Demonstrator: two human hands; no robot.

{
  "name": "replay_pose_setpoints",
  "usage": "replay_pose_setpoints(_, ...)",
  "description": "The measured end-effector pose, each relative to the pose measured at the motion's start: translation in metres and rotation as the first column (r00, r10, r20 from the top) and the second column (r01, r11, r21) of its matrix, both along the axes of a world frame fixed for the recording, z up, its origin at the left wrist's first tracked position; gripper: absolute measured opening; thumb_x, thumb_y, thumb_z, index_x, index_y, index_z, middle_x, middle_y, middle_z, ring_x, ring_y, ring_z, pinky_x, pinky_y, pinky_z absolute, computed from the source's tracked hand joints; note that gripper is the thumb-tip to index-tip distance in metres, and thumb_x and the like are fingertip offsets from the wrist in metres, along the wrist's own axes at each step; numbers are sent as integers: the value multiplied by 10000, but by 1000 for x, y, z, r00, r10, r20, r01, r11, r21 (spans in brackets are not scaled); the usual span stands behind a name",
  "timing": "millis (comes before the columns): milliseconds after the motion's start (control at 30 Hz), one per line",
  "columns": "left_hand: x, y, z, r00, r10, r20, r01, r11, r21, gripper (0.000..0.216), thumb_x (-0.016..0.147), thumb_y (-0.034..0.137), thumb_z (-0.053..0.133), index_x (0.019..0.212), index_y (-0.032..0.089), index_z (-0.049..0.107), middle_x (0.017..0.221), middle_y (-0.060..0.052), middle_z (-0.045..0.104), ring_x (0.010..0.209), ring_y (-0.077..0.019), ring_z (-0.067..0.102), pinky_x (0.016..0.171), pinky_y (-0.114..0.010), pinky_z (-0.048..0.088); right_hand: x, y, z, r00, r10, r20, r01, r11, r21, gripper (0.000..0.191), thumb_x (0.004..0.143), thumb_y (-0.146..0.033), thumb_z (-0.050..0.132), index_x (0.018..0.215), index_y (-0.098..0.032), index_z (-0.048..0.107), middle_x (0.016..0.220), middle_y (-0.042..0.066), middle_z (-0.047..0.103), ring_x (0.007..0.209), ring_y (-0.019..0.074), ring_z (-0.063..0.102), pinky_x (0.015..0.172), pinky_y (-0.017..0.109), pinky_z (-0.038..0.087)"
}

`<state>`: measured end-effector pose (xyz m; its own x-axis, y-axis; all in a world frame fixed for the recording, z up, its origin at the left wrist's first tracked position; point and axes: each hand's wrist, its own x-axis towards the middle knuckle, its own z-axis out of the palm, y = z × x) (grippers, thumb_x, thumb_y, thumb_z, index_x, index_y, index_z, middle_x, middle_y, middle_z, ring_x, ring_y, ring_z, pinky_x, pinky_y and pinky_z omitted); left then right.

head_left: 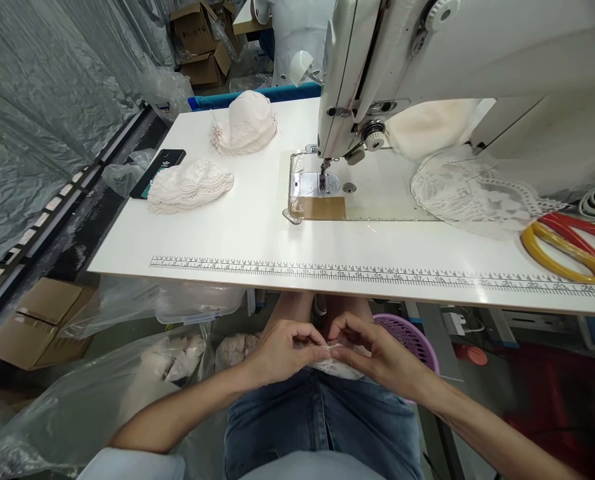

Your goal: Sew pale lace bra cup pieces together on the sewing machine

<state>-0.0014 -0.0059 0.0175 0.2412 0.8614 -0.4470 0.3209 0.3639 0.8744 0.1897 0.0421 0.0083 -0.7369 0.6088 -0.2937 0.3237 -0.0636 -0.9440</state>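
Over my lap, just in front of the table edge, both hands pinch a small piece of white lace fabric (341,368). My left hand (293,350) grips it from the left with thumb and forefinger. From the other side my right hand (366,347) holds it, fingers curled and thumb pressed in; the fingertips of both hands nearly meet. Part of the lace hangs below the fingers, and the rest is hidden behind them. Beyond the hands stands a white sewing machine (350,80), its presser foot (322,177) over the metal needle plate.
On the white table (247,233) lie a stack of pale lace pieces (192,185), a cup-shaped fabric pile (247,123), a black phone-like item (164,160), more white lace (470,190) and scissors with red and yellow handles (547,257). A purple basket (412,337) stands below.
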Motion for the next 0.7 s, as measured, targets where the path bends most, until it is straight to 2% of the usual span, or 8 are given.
replay_pose_setpoints(167,-5,0,0,995,55,84,-47,994,-96,180,721,286,672,744,108,681,601,-2,586,562,-84,476,522,-179,343,3,4,3,995,96,8,-92,967,-238,227,787,-381,607,884,-186,546,737,-22,481,650,112,417,575,222,336)
replay_pose_setpoints(267,-8,-1,-6,983,101,155,-74,982,-174,201,692,298,701,742,104,675,610,-4,588,566,-84,480,531,-182,354,4,4,2,997,73,0,-69,947,-314,243,757,-392,630,847,-179,557,753,-13,503,669,117,435,595,229,344)
replay_pose_setpoints(400,-10,-2,-11,961,142,237,-83,966,-244,215,655,302,735,729,110,675,682,-18,627,626,-97,525,613,-201,399,6,4,-1,998,55,-7,-54,926,-375,253,724,-397,664,796,-182,553,729,-17,504,659,117,447,594,231,351)
replay_pose_setpoints(500,-10,-2,-10,957,157,243,-86,956,-282,228,644,311,742,716,107,672,672,-18,626,619,-97,526,616,-207,398,8,4,-3,998,56,-16,-58,922,-382,261,720,-408,676,793,-187,558,711,-25,497,644,113,440,580,228,344)
replay_pose_setpoints(700,-10,-1,-6,975,97,198,-48,970,-236,224,696,320,699,750,103,684,678,-33,629,627,-108,529,606,-215,401,4,3,-3,993,87,-84,-113,921,-374,262,764,-432,644,765,-176,588,693,-23,497,659,115,438,597,227,335)
